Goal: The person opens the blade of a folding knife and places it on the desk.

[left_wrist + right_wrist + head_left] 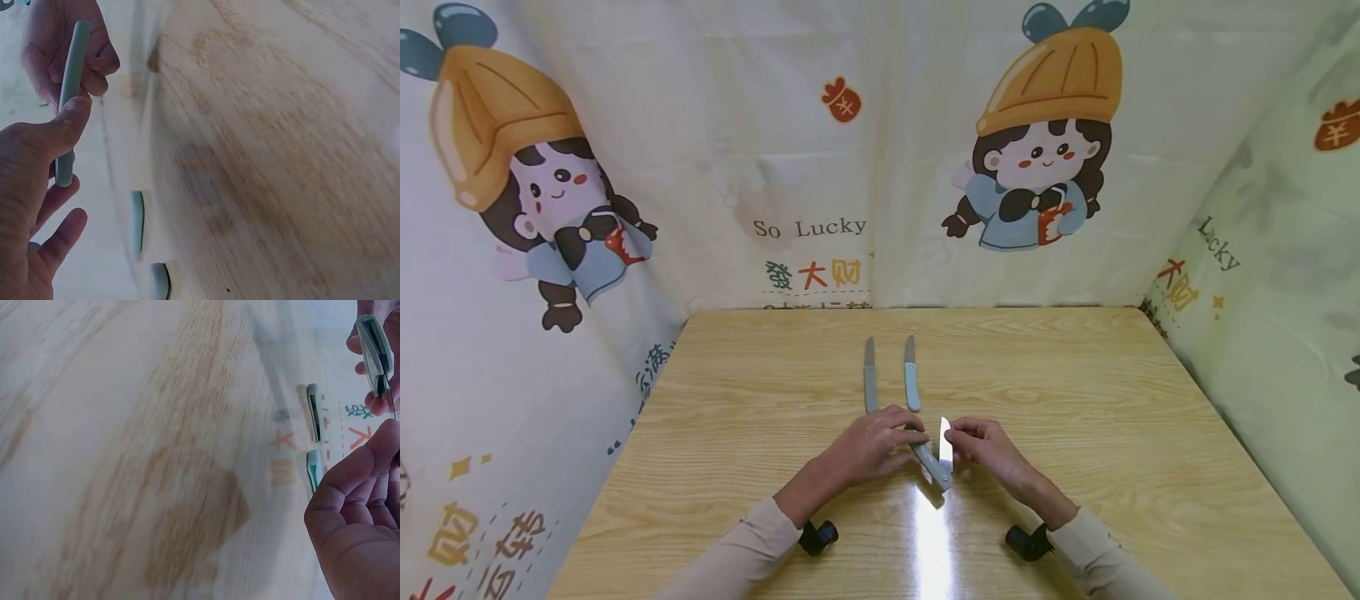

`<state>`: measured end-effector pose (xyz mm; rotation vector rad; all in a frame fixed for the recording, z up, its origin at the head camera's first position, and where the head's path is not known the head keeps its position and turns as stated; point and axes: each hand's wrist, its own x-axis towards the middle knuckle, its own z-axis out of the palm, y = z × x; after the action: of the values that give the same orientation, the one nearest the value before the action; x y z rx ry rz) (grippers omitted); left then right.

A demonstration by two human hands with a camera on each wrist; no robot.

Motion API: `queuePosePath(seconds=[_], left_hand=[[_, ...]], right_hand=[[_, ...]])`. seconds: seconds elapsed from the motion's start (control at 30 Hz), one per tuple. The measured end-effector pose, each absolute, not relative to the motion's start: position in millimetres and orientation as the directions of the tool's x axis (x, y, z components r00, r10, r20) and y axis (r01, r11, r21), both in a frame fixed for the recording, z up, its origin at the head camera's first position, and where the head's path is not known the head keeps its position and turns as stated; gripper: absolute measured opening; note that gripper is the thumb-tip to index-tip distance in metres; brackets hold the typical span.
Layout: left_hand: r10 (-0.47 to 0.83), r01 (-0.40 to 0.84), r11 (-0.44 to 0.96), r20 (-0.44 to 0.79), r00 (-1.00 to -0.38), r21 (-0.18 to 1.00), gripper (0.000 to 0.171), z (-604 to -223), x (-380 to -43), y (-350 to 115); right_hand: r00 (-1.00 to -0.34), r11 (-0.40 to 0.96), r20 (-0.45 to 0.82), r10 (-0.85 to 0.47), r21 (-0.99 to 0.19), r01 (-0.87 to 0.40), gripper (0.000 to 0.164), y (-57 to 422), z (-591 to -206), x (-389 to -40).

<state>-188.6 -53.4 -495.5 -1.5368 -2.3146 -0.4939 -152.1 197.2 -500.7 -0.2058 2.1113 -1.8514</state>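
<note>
My left hand (867, 448) grips the grey-green handle of a folding knife (931, 467) between thumb and fingers, above the table. The same handle (74, 69) runs upright past the thumb in the left wrist view. The shiny blade (946, 450) stands partly unfolded, at a sharp angle to the handle. Near the blade's tip, thumb and index finger of my right hand (992, 452) pinch it. From the right wrist view, the slot in the knife handle (377, 353) faces the camera, and the right hand (359, 519) is close below it.
Beyond the hands, two unfolded knives lie side by side on the wooden table (760, 367): a grey one (870, 385) on the left and a light blue one (912, 385) on the right. A printed curtain (910, 167) borders the table at the back and sides.
</note>
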Motion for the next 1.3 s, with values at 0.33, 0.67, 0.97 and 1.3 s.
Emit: queuePosePath(seconds=[0.33, 0.67, 0.97, 1.3], left_hand=[[0.781, 0.906, 0.398, 0.463, -0.419, 0.148, 0.027, -499.2, -183.6, -57.1], [0.719, 0.876, 0.446, 0.509, -0.473, 0.183, 0.028, -503.9, -180.1, -62.6], [0.673, 0.856, 0.481, 0.547, -0.498, 0.187, 0.029, -508.4, -177.3, -64.5], [0.617, 0.851, 0.491, 0.616, -0.49, 0.186, 0.029, -513.7, -175.9, -68.0]], right_hand=[[-0.934, 0.171, -0.139, -0.329, -0.982, 0.086, 0.033, 203.1, -500.4, -151.4], [-0.965, 0.095, -0.183, -0.19, -0.981, 0.167, 0.03, 202.8, -499.6, -154.4], [-0.97, 0.036, -0.184, -0.157, -0.983, 0.181, 0.03, 203.5, -497.2, -154.1], [-0.98, 0.001, -0.167, -0.103, -0.986, 0.168, 0.024, 202.7, -502.6, -153.9]])
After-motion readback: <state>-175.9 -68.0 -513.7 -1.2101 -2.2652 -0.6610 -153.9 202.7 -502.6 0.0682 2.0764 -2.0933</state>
